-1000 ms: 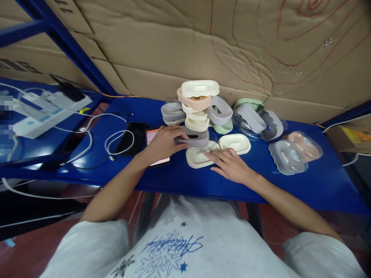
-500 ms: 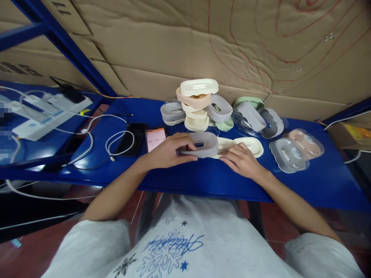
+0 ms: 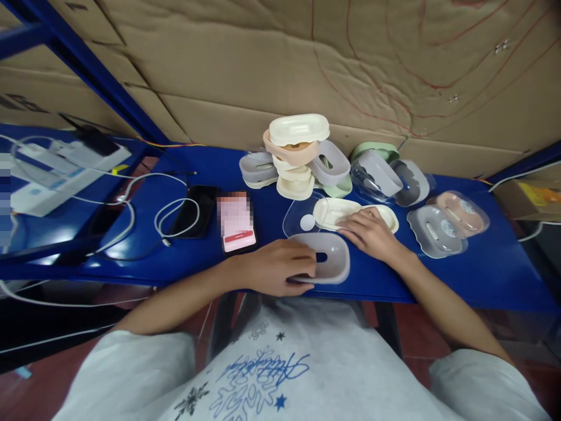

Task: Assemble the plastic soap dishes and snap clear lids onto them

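Observation:
My left hand (image 3: 280,266) grips the left end of a pale grey oval soap dish (image 3: 336,266) with a slot in its floor, low over the front of the table. Fingers bent and close together, my right hand (image 3: 368,231) holds a cream soap dish tray (image 3: 335,211) by its right side. A second cream tray (image 3: 388,216) shows behind that hand; whether the two are joined is hidden. Just left of the cream tray lies a clear plastic lid (image 3: 298,213) with a round white sticker.
Cream, peach, grey and green dish parts (image 3: 298,130) are stacked at the back. Grey parts with clear covers (image 3: 381,175) lie right of them, then two lidded soap dishes (image 3: 438,231). A lit phone (image 3: 239,237), a dark phone (image 3: 197,204) and white cables (image 3: 160,219) are left.
My left hand has brought the grey soap dish toward me and slightly right, uncovering the clear lid and more of the cream tray. My right hand has stayed at the cream trays.

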The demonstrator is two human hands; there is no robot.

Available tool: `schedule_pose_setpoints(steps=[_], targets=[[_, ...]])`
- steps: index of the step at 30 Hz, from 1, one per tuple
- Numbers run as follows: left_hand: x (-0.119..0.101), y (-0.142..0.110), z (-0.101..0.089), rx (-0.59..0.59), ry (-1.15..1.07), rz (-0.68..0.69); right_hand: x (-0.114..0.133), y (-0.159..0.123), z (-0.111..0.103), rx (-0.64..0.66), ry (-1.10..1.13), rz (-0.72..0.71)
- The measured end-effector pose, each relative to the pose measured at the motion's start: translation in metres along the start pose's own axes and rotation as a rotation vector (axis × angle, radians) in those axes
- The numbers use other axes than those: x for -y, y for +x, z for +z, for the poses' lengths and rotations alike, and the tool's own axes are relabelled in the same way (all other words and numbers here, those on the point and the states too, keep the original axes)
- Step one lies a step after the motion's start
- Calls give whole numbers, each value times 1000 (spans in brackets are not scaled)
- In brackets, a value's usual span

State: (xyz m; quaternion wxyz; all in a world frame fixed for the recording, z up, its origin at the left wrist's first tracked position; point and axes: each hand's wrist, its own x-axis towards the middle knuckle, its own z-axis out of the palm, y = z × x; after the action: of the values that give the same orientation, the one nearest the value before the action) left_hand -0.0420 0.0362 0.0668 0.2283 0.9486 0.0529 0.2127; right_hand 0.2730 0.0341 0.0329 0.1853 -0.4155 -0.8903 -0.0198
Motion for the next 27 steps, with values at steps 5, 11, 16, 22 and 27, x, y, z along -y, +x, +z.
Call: schedule_pose_setpoints(steps=[5,11,16,22,27], targets=[[-9,5,17,70,310,203,6,5,3,-15,65,4],[-10,4,25,113,394,264,6,4,1,20,108,-64],[11,-1,24,-35,514,43,8,2,-3,64,187,-194],[30,0,21,-260,583,-89,15,1,-10,-265,163,-151],[25,1,28,-332,519,22,25,0,-21,-221,41,-217]])
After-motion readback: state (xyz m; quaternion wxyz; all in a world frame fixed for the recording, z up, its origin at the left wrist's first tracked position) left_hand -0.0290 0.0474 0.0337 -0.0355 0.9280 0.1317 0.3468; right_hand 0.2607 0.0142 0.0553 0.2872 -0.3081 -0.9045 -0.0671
